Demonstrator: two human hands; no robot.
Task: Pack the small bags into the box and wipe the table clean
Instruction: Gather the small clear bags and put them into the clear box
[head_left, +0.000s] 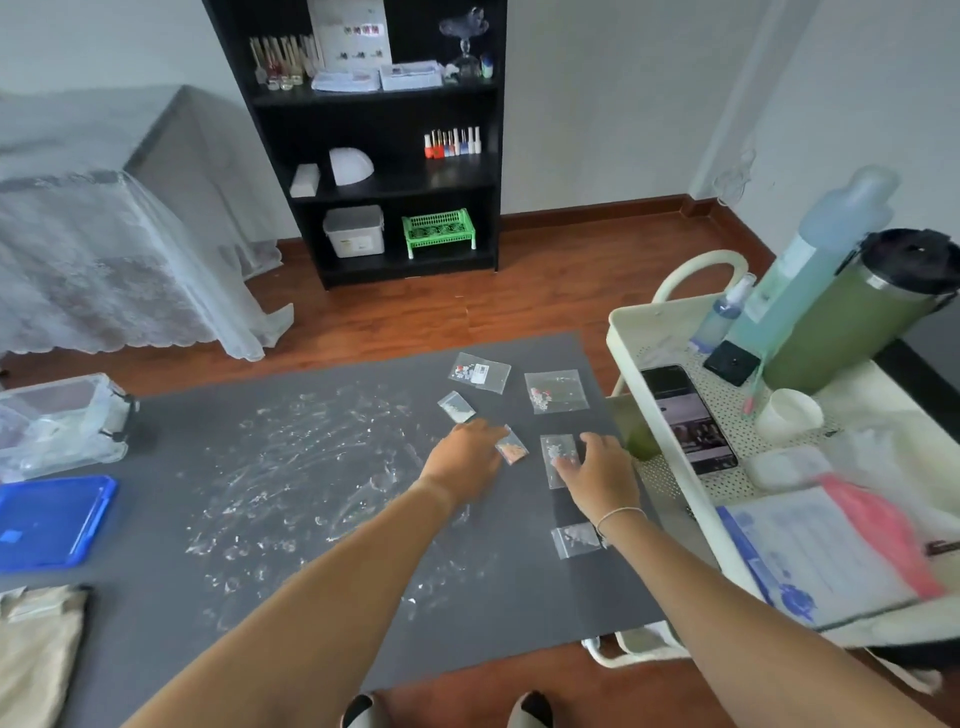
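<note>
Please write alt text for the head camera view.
Two hands, left hand and right hand, reach for small bags scattered on a smeared grey table; a clear box and blue lid sit far left.

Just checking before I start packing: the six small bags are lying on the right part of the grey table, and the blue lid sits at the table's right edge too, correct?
Not quite. The head view shows the blue lid at the left edge of the grey table, below the clear box. The six small bags do lie on the right part.
</note>
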